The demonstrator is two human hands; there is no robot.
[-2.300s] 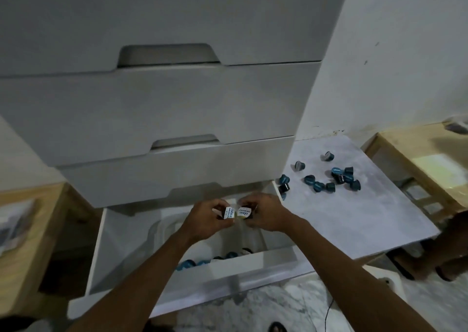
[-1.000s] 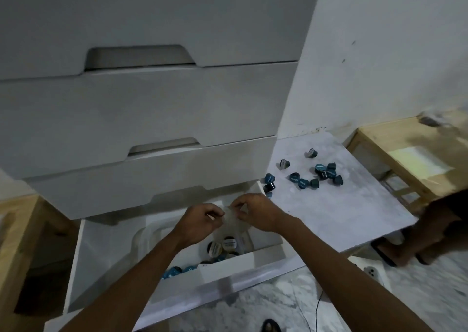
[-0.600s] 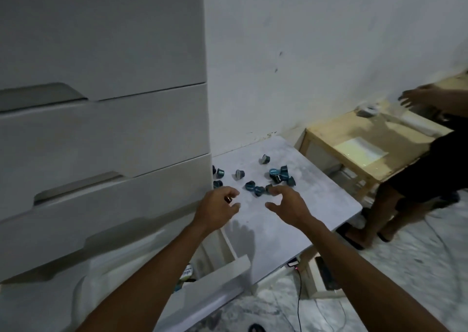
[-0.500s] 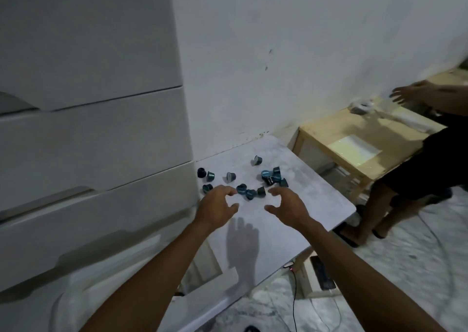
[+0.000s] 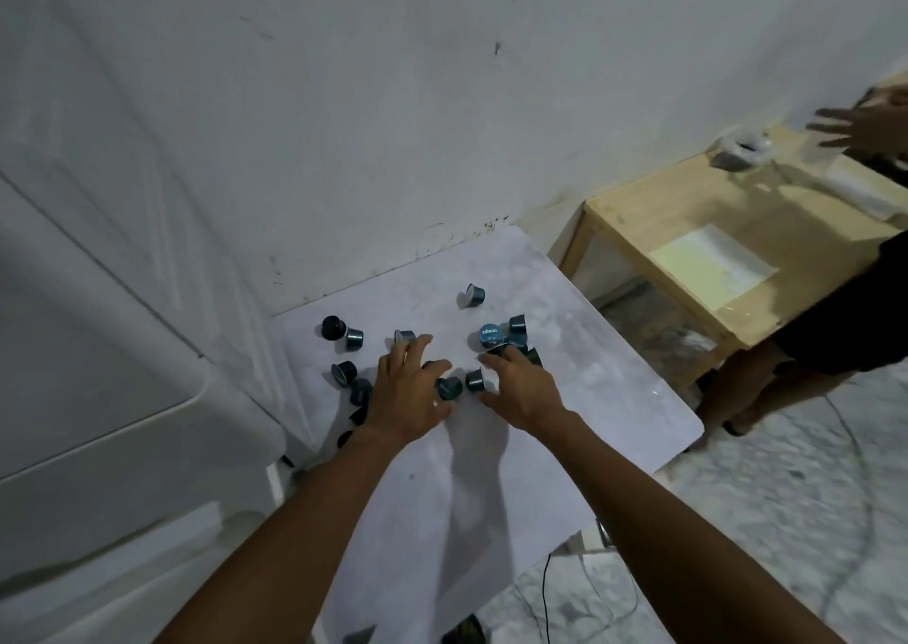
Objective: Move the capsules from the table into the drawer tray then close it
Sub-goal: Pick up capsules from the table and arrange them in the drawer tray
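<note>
The small teal and dark cup-shaped capsules (image 5: pixel 474 294) have a dull metallic sheen, with flat foil-like lids. The low white rectangular table (image 5: pixel 565 398) has a smooth matt top, faintly mottled grey. The tall white drawer unit (image 5: pixel 98 348) is smooth and satin. The white painted wall (image 5: pixel 393 103) is matt, scuffed near its foot. The pale bare-wood side table (image 5: pixel 810 211) looks unvarnished; a glossy pale-yellow sheet (image 5: pixel 712 265) lies on it. The grey-veined marble-look floor (image 5: pixel 761 520) is smooth

Capsules (image 5: pixel 489 335) scattered on table (image 5: pixel 589 398), far half; left hand (image 5: pixel 410 395), right hand (image 5: pixel 521 388) among them. Drawer unit (image 5: pixel 98 348) left, wooden stand (image 5: pixel 737 230) right, wall (image 5: pixel 393 103) behind.
</note>
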